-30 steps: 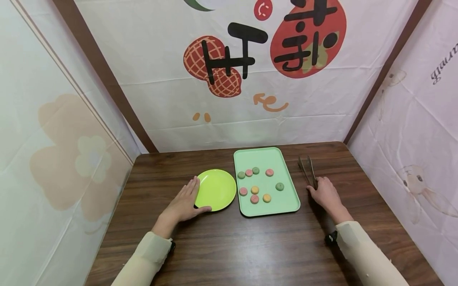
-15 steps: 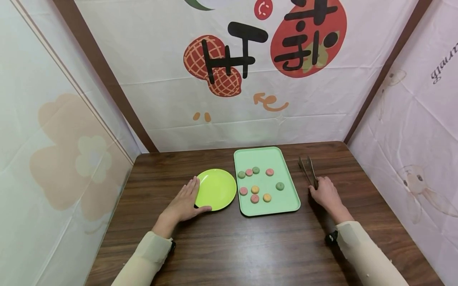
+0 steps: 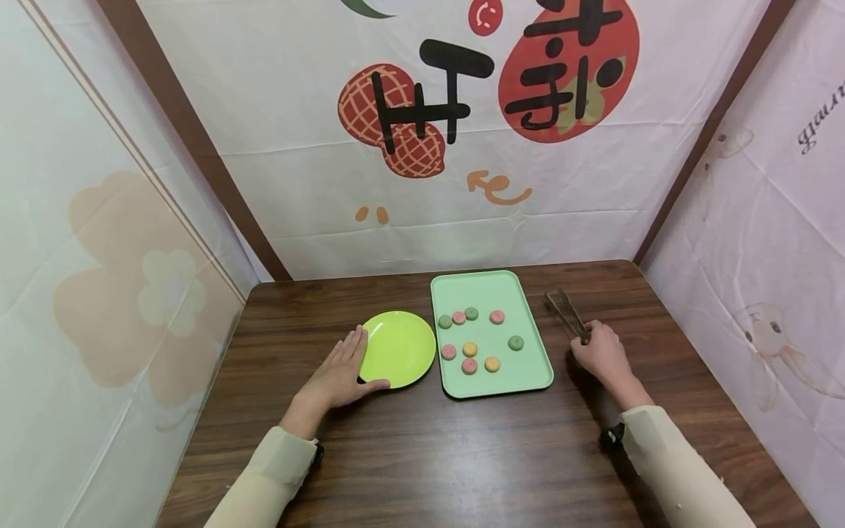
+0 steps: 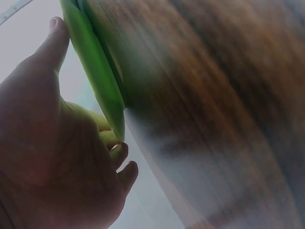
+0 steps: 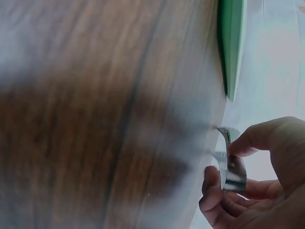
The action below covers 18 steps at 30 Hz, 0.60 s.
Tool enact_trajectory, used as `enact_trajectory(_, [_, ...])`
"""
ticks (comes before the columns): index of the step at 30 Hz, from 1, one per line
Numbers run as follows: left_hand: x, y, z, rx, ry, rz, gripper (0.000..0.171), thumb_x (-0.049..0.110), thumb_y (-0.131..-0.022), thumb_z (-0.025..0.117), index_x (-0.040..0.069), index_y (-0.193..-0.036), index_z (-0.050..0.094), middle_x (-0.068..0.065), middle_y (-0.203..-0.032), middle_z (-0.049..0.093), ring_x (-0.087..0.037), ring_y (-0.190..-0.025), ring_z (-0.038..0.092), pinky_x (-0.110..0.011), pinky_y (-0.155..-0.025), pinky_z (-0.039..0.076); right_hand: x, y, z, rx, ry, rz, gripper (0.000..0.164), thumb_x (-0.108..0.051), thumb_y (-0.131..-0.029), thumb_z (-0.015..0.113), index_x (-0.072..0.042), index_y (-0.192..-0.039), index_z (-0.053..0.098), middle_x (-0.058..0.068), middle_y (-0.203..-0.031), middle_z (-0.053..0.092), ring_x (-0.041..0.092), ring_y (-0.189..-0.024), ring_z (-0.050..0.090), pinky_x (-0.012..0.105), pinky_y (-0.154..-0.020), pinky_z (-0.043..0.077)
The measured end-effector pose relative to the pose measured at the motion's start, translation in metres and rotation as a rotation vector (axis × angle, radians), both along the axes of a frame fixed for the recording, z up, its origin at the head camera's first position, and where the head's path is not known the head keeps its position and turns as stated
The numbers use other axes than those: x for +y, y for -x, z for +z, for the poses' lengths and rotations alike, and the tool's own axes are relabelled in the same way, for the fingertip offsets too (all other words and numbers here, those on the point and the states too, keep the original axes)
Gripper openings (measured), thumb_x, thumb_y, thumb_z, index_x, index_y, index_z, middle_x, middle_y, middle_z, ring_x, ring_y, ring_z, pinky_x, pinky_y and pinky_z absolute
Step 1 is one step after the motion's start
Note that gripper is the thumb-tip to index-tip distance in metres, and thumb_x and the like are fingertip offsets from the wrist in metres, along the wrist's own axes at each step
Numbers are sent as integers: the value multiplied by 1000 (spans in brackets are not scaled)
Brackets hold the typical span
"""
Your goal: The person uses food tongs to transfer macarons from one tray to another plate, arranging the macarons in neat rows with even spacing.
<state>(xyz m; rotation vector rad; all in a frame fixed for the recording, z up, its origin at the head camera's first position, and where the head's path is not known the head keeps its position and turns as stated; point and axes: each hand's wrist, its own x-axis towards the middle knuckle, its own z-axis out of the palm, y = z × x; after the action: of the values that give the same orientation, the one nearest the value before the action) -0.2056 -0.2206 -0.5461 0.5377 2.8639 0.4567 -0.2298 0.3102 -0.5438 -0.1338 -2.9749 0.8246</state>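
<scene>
In the head view my left hand (image 3: pixel 341 371) rests at the left edge of a round lime-green plate (image 3: pixel 403 350), its fingers fairly straight along the rim and its thumb at the near edge. The left wrist view shows the plate (image 4: pixel 97 71) edge-on against the thumb and fingers. My right hand (image 3: pixel 606 357) grips metal tongs (image 3: pixel 566 315) near their joined end, right of a mint-green tray (image 3: pixel 488 290). Their arms stand apart, pointing away and a little left, holding nothing. In the right wrist view the thumb presses the bent metal of the tongs (image 5: pixel 233 174).
Several pink, green and yellow macaron-like pieces, such as a yellow one (image 3: pixel 492 364), lie scattered on the tray. Everything stands on a dark wooden table (image 3: pixel 422 455). Printed cloth walls (image 3: pixel 317 183) enclose its back and sides.
My right hand has turned the tongs slightly, so their tips have swung left toward the tray. The left hand, plate, tray and pieces stay as they were.
</scene>
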Motion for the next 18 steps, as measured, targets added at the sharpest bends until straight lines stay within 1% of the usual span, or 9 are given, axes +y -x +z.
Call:
enact_trajectory(4, [0,0,1,2,11,-4,121,73,-98,62,-9,-168,8,-28,-177,6,-42,-165,10,-58,-134,14,3,1,0,-46,45,-17,56,-20,-99,53,17,-141,48,36,-115,63,39,-83,61,50,-70,53])
enact_trajectory(6, [0,0,0,3,11,-5,121,73,-98,62,-9,-168,8,-28,-177,6,-42,-165,10,-58,-133,14,4,2,0,-66,63,-28,57,-21,-100,51,15,-143,45,34,-114,63,37,-83,60,48,-69,52])
enact_trajectory(9, [0,0,0,6,7,-5,120,72,-98,63,-9,-168,8,-28,-177,7,-42,-165,11,-58,-133,14,4,3,3,-66,58,-35,57,-22,-104,51,17,-144,44,37,-119,61,46,-94,63,56,-77,55])
enact_trajectory(11, [0,0,0,8,6,-5,120,72,-98,62,-9,-168,8,-28,-177,6,-42,-165,10,-58,-133,13,4,3,4,-60,50,-33,56,-23,-108,52,19,-143,45,40,-125,59,52,-105,63,63,-85,54])
enact_trajectory(13, [0,-1,0,7,5,-2,120,73,-98,62,-9,-168,8,-27,-177,5,-42,-165,10,-58,-134,13,4,3,6,-52,43,-22,56,-25,-111,54,21,-143,47,42,-128,58,56,-112,61,66,-90,53])
enact_trajectory(15, [0,-1,0,7,4,-1,120,73,-98,62,-9,-168,8,-27,-177,5,-42,-165,10,-58,-134,13,4,2,6,-41,44,-13,55,-26,-112,55,21,-142,48,42,-127,59,55,-112,61,66,-89,53])
enact_trajectory(18, [0,-1,0,15,0,-1,121,73,-98,62,-9,-168,10,-28,-177,6,-42,-165,11,-58,-134,13,4,1,6,-12,51,-5,54,-27,-113,56,19,-140,51,37,-118,62,48,-99,63,59,-81,53])
